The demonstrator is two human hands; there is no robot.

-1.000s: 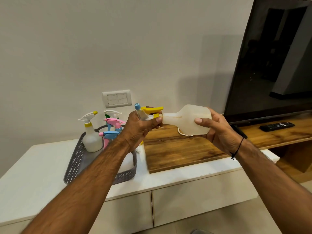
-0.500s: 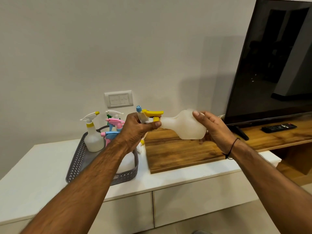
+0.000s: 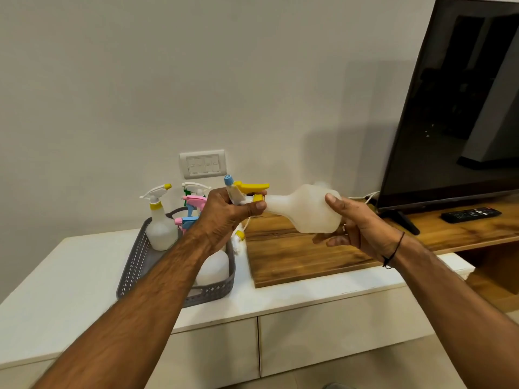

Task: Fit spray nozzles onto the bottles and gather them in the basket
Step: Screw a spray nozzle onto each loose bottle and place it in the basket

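Note:
I hold a translucent white bottle (image 3: 304,210) sideways in the air, its neck pointing left. My left hand (image 3: 224,214) is closed on the spray nozzle (image 3: 247,190), which has a yellow trigger, yellow collar and blue tip, at the bottle's neck. My right hand (image 3: 354,223) grips the bottle's round base, which looks blurred. Below my left arm sits the grey perforated basket (image 3: 134,265) with several nozzled bottles: one with a white and yellow head (image 3: 158,220), others with pink and blue heads (image 3: 193,203). Another bottle lies partly hidden under my forearm.
The basket rests on a white cabinet (image 3: 70,279) with drawers. A wooden shelf (image 3: 295,256) runs to the right, carrying a black TV (image 3: 460,108) and a remote (image 3: 471,215). A wall switch plate (image 3: 202,164) is behind the basket. A white cable trails near the TV foot.
The bottle has turned in my right hand, whose grip shifted from the side round to the base. My left hand stays closed on the nozzle.

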